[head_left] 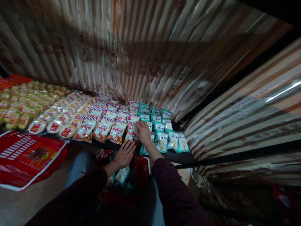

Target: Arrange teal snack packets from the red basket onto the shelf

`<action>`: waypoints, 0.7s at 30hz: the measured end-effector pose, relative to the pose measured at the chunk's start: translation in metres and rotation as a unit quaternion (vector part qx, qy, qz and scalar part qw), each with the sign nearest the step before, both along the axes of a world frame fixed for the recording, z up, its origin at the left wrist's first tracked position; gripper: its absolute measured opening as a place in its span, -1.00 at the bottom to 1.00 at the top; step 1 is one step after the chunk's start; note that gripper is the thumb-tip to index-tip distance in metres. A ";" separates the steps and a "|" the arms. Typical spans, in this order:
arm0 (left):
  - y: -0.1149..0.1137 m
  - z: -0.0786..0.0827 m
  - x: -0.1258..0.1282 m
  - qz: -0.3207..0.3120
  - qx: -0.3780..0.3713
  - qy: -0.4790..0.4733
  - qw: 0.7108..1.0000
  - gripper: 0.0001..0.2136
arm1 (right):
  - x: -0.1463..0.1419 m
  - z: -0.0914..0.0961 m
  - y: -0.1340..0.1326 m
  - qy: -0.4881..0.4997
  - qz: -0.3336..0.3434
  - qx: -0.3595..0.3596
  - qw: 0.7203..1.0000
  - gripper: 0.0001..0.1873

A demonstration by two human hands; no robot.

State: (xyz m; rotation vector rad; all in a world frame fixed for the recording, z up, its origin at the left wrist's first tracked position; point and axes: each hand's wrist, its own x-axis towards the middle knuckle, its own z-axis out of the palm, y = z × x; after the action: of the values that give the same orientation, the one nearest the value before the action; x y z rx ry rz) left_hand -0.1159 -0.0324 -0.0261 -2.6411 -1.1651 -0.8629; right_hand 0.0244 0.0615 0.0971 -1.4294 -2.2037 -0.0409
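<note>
1 red-lettered packet (130, 133), right hand (142, 133) alongside, left hand (125, 153) at bottom

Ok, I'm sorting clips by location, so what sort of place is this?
Probably a snack shop or its stockroom: striped-edged snack packets and green-edged packets sit in rows on a dark shelf, with a red shopping-style basket in front.

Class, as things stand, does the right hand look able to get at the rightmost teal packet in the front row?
Probably yes: other teal packets lie between the right hand and the rightmost teal packet, but nothing visible blocks the way over them.
</note>
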 end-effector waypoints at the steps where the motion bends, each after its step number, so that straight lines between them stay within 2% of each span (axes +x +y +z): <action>1: -0.002 -0.002 -0.001 0.002 0.000 0.001 1.000 -0.53 | -0.003 -0.002 -0.007 0.017 0.008 0.007 1.000 -0.71; 5: -0.016 -0.011 -0.008 0.016 -0.005 0.011 1.000 -0.52 | -0.019 -0.014 -0.040 0.066 0.038 0.011 0.997 -0.69; 10: -0.031 -0.022 -0.017 0.032 -0.041 0.034 0.998 -0.50 | -0.038 -0.040 -0.100 0.110 0.070 -0.028 0.991 -0.61; 15: -0.041 -0.017 -0.029 0.056 -0.037 0.032 0.997 -0.52 | -0.048 -0.075 -0.153 0.161 0.047 -0.057 0.984 -0.57; 18: -0.043 -0.005 -0.043 0.100 -0.029 -0.008 0.995 -0.53 | -0.051 -0.087 -0.162 0.193 0.028 -0.060 0.979 -0.58; 21: -0.039 0.008 -0.056 0.158 -0.039 -0.054 0.985 -0.52 | -0.060 -0.084 -0.149 0.209 -0.006 -0.056 0.976 -0.59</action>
State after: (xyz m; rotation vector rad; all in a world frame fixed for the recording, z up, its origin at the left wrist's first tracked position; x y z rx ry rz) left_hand -0.1720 -0.0712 -0.0185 -2.3956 -1.6198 -0.9227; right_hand -0.0357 -0.0878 0.0134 -1.3636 -1.8726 0.3553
